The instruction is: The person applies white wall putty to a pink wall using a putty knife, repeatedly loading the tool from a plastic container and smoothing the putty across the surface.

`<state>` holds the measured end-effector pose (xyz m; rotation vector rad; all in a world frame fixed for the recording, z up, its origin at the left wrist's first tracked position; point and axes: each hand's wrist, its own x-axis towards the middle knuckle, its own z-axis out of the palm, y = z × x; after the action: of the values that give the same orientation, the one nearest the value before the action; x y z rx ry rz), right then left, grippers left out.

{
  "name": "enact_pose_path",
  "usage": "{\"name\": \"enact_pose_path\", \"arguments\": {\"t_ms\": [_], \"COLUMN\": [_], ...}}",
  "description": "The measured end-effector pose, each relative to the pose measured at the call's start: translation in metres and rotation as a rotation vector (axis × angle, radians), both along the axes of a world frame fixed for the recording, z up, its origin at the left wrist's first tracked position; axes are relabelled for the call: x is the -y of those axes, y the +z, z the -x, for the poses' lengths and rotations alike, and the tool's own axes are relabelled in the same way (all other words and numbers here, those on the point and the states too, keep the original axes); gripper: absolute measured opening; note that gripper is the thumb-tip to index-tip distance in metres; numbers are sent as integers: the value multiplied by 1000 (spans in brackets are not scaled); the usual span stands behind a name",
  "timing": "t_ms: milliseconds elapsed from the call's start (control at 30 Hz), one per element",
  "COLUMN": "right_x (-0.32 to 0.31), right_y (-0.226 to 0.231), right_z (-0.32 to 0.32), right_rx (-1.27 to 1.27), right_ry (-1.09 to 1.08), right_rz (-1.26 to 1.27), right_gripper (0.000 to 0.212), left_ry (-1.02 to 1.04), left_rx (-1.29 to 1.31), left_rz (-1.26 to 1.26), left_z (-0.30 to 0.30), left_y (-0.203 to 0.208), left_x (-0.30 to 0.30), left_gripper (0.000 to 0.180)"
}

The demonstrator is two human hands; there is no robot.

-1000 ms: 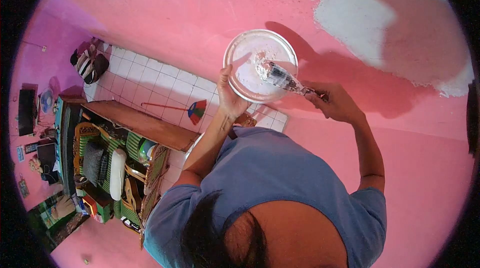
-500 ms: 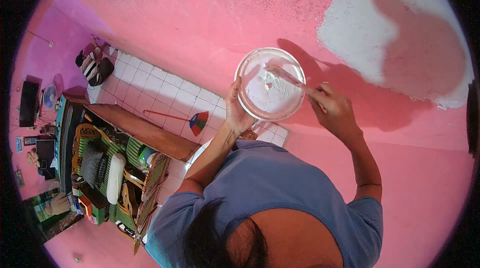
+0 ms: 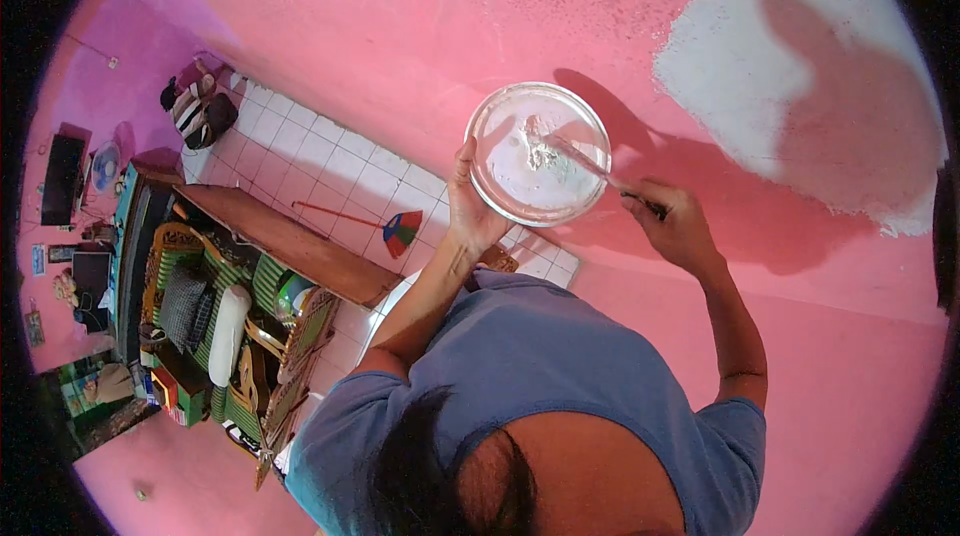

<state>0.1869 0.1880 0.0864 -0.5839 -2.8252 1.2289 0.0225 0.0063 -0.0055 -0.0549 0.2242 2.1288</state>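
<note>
My left hand (image 3: pixel 474 206) is closed on the edge of a round white bucket lid (image 3: pixel 492 176), which it holds up in front of the pink wall. Wet white paste (image 3: pixel 541 154) lies smeared in a clump near the lid's middle. The fingers of my right hand (image 3: pixel 676 226) are wrapped round the handle of a putty knife (image 3: pixel 588 160), whose blade end rests in that paste. Part of the handle is hidden by my fingers. To the right of the lid, a broad white patch (image 3: pixel 735 61) covers the wall.
The pink wall (image 3: pixel 400 26) rises close ahead. Behind on the left are a tiled floor (image 3: pixel 330 161), a broom (image 3: pixel 402 234) and a wooden panel (image 3: pixel 290 248). Beside it stand green-striped wooden chairs (image 3: pixel 270 281) with a white bolster (image 3: pixel 230 334). A person (image 3: pixel 200 116) crouches at the far left.
The lid has risen slightly. My right hand has lowered a little and turned the putty knife, so its blade now shows more edge-on in the paste.
</note>
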Motion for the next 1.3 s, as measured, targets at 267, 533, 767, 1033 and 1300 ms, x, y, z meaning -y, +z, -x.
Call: {"name": "enact_pose_path", "arguments": {"t_ms": [267,533,767,1033,1300], "right_x": [9,-10,1,2,7], "right_y": [-21,-17,-22,1,-2], "right_z": [20,7,21,5,8], "right_rx": [-116,-76,-171,-104,-96], "right_ry": [120,169,128,149,16], "right_rz": [-371,-112,-364,-395,-96], "right_gripper": [34,35,34,29,32], "left_ry": [-13,49,-9,-28,-142], "left_rx": [-41,27,5,-55,-141], "left_rz": [40,36,97,63,211], "left_z": [4,9,2,5,-9], "left_y": [-4,-19,-1,-7,8], "left_x": [2,3,2,3,-2], "left_gripper": [65,64,65,66,69]}}
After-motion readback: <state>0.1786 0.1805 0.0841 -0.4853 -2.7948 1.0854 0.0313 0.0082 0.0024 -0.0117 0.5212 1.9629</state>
